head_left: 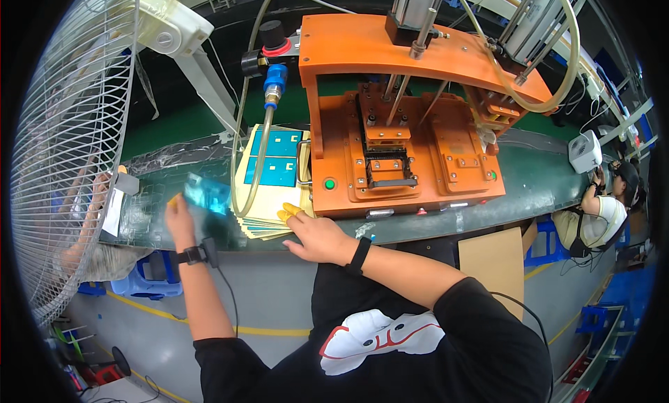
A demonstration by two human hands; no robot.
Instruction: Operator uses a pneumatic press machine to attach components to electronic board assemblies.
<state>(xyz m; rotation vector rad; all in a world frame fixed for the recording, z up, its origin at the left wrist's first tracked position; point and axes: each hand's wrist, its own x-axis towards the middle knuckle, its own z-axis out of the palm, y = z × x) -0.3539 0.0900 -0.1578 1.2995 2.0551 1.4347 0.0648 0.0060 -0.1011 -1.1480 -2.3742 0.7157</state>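
Note:
My left hand (pixel 181 222) is raised over the left part of the bench, its fingers closed at the edge of a shiny blue film sheet (pixel 208 194) that is smeared by motion. The exact grip is hard to make out. Yellow covers sit on fingertips of both hands. My right hand (pixel 320 237) is open, fingertips resting on the near right corner of a stack of pale yellow sheets (pixel 268 202), thumb apart. On top of that stack lie blue panels (pixel 270 172) with small pale cut-outs. A hose loops over them.
Right of the stack stands an orange press (pixel 411 187) with a black fixture (pixel 387 169) and vertical cylinders. A wire fan guard (pixel 77 138) is at the left. Other people sit at the far left and right (pixel 603 218). A brown board (pixel 491 267) lies near my right arm.

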